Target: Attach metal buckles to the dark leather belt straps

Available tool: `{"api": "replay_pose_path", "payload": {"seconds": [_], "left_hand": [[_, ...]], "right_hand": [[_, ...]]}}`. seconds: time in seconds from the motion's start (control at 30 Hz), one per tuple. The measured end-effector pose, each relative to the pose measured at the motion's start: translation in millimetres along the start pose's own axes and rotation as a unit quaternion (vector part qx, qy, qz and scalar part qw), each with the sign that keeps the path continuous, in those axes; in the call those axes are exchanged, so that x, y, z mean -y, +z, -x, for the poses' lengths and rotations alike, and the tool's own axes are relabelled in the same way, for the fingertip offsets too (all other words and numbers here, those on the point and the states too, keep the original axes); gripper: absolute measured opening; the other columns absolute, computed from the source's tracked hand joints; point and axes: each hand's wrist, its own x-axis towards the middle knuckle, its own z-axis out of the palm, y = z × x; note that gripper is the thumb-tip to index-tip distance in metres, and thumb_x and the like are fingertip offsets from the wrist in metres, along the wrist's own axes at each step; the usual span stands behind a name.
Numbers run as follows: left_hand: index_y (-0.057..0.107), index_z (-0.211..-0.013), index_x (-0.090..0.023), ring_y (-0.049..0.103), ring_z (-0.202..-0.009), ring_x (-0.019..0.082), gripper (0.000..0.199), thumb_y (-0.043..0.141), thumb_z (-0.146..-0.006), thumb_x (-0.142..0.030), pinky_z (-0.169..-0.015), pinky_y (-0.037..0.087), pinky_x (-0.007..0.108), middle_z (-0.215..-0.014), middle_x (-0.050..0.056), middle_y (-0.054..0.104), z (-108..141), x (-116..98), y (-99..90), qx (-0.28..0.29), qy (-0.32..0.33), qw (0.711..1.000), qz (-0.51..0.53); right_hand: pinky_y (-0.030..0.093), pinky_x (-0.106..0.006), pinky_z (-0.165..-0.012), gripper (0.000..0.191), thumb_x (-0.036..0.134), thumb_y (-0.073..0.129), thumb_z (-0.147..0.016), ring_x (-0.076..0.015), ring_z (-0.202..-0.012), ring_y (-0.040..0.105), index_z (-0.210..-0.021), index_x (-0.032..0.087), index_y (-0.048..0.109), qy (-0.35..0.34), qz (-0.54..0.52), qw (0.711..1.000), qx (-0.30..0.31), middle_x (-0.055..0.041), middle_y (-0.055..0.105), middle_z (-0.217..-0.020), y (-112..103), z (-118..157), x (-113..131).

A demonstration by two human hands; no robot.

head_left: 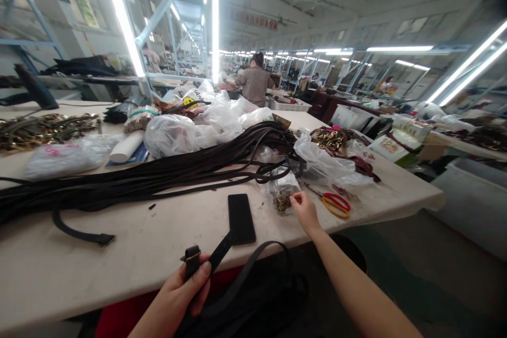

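Observation:
My left hand (194, 285) is closed round a black strap (222, 249) near the front edge of the table. A brass-coloured buckle (190, 256) sits on the strap's looped part, above my thumb. My right hand (304, 210) reaches to a clear plastic bag of small brass-coloured hardware (282, 200). Its thumb and fingertips are pinched together at the bag's right side; whatever is between them is too small to make out. A black phone (241, 218) lies flat between my hands. Scissors with red and yellow handles (336, 205) rest just right of my right hand.
A long bundle of black straps (158, 169) stretches across the pale table (119, 269). Behind it lie clear plastic bags (178, 134) and a white roll (127, 147). More metal hardware (47, 129) is piled at left. A person (255, 82) stands farther back. A grey bin (479, 200) is at right.

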Motion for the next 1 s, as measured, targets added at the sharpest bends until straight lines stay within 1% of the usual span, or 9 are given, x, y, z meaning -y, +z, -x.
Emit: {"api": "replay_pose_path", "payload": {"seconds": [0.17,0.3,0.4,0.53,0.6,0.7,0.83,0.9,1.0], "left_hand": [[0.047,-0.1,-0.015,0.032,-0.043,0.008,0.062,0.062,-0.063,-0.062,-0.045,0.021,0.021,-0.044,-0.007,0.041,-6,5,1.2,0.013,0.002,1.0,0.007],[0.049,-0.098,-0.015,0.032,-0.043,0.009,0.058,0.062,-0.064,-0.06,-0.046,0.022,0.021,-0.044,-0.007,0.041,-7,5,2.0,0.012,-0.001,1.0,0.008],[0.049,-0.096,-0.016,0.033,-0.043,0.009,0.055,0.062,-0.064,-0.059,-0.046,0.023,0.022,-0.044,-0.007,0.042,-6,4,2.5,0.006,-0.001,1.0,0.005],[0.048,-0.092,-0.016,0.033,-0.042,0.009,0.056,0.061,-0.063,-0.062,-0.046,0.023,0.022,-0.044,-0.007,0.042,-6,3,5.0,0.008,-0.011,1.0,-0.004],[0.047,-0.092,-0.017,0.033,-0.043,0.009,0.058,0.061,-0.061,-0.064,-0.046,0.023,0.022,-0.045,-0.007,0.043,-7,2,7.0,0.008,-0.015,1.0,-0.004],[0.047,-0.091,-0.016,0.034,-0.043,0.009,0.059,0.061,-0.06,-0.065,-0.047,0.024,0.022,-0.045,-0.007,0.043,-9,1,10.1,0.009,-0.007,1.0,-0.019],[0.05,-0.083,-0.015,0.033,-0.046,0.009,0.048,0.057,-0.067,-0.06,-0.048,0.026,0.022,-0.046,-0.006,0.043,-10,-1,14.2,0.021,0.009,0.999,-0.033],[0.05,-0.085,-0.015,0.032,-0.045,0.008,0.047,0.062,-0.066,-0.056,-0.047,0.025,0.021,-0.045,-0.007,0.04,-13,-3,17.1,0.013,0.006,1.0,0.002],[0.047,-0.087,-0.016,0.031,-0.041,0.007,0.049,0.072,-0.059,-0.047,-0.044,0.022,0.02,-0.048,-0.009,0.039,-19,-7,24.6,-0.023,0.017,0.998,0.062]], "right_hand": [[0.045,-0.037,-0.067,0.033,0.048,0.062,-0.065,-0.0199,-0.064,0.055,-0.073,0.017,0.056,0.007,0.036,0.999,-0.02,-0.0051,0.06,-0.069,-10,-4,-17],[0.049,-0.035,-0.059,0.034,0.051,0.058,-0.069,-0.0198,-0.063,0.058,-0.076,0.018,0.051,0.033,0.01,0.999,-0.022,-0.0049,0.06,-0.069,-5,-8,-22],[0.051,-0.034,-0.06,0.034,0.05,0.058,-0.07,-0.0201,-0.068,0.06,-0.079,0.019,0.049,0.048,-0.02,0.998,-0.028,-0.0055,0.061,-0.074,0,-8,-25],[0.051,-0.033,-0.053,0.034,0.047,0.065,-0.063,-0.0212,-0.063,0.061,-0.074,0.019,0.05,0.09,-0.057,0.994,-0.002,-0.004,0.06,-0.067,4,-6,-23],[0.051,-0.032,-0.051,0.033,0.045,0.067,-0.061,-0.021,-0.063,0.061,-0.073,0.019,0.05,0.111,-0.082,0.99,0.008,-0.0035,0.061,-0.067,4,-6,-19],[0.052,-0.03,-0.055,0.03,0.042,0.066,-0.064,-0.0192,-0.069,0.063,-0.077,0.02,0.05,0.134,-0.129,0.982,0.009,-0.0029,0.062,-0.073,1,-6,-12],[0.053,-0.027,-0.055,0.029,0.036,0.069,-0.063,-0.0165,-0.068,0.063,-0.077,0.019,0.049,0.187,-0.196,0.963,0.008,-0.0007,0.062,-0.071,-3,-2,-1],[0.053,-0.027,-0.056,0.029,0.034,0.069,-0.063,-0.0155,-0.067,0.063,-0.077,0.02,0.048,0.212,-0.235,0.948,0.021,-0.0003,0.062,-0.072,-2,6,10],[0.053,-0.026,-0.059,0.029,0.034,0.07,-0.063,-0.0141,-0.068,0.063,-0.078,0.02,0.049,0.24,-0.292,0.923,0.076,-0.0011,0.065,-0.077,7,30,39]]}}
